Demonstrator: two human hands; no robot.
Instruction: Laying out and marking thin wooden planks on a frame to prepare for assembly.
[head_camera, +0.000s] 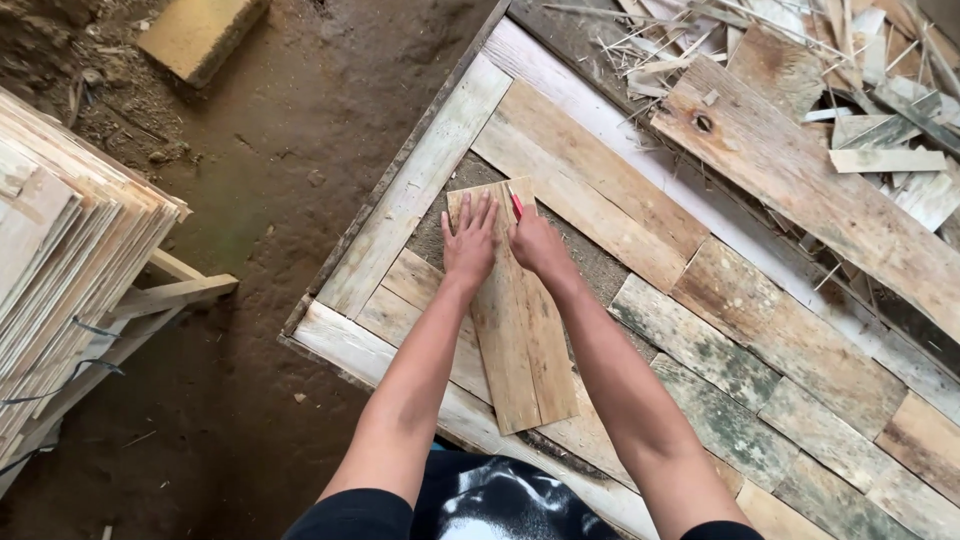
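A pale wooden plank (520, 340) lies lengthwise over a gap in a panel of fitted wood pieces (600, 190). My left hand (470, 240) presses flat on the plank's far end, fingers spread. My right hand (535, 243) rests beside it on the same end, closed around a red pencil (516, 205) whose tip touches the plank near its far edge.
A stack of thin boards (70, 250) leans on a wooden rack at the left. Scrap planks and splinters (830, 110) pile at the upper right. Dirt floor (260, 200) lies between the stack and the panel. A yellowish block (200, 35) sits top left.
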